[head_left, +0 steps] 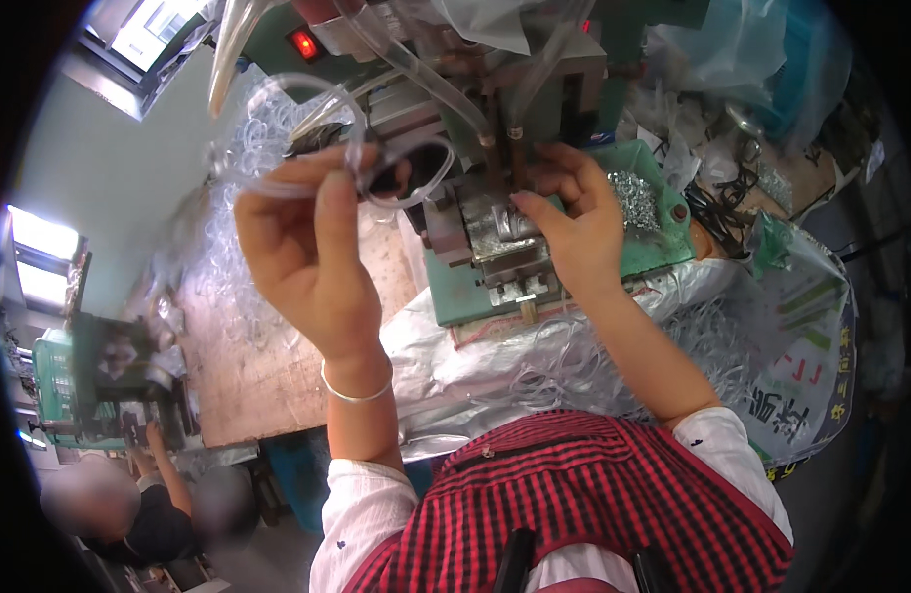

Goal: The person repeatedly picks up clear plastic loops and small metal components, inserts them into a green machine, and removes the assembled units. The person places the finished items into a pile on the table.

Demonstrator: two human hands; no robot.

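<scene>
My left hand (322,262) is raised over the left side of the bench, pinching a looped clear plastic tube (361,133) between thumb and fingers. Its loops are slightly blurred and hang beside the machine. At the machine's metal fixture (495,232), my right hand (584,227) has its fingers curled inward and its thumb tip beside the metal block. What lies between those fingertips, if anything, is hidden. Two clear hoses (441,94) come down toward the fixture. The green machine base (455,296) sits under it.
A green tray of small metal parts (633,203) stands right of the fixture. Clear tubing (263,128) is heaped at the left. Silver sheeting (426,361) covers the bench's front edge. A red switch (302,43) glows on the machine. Another person (164,514) works at the lower left.
</scene>
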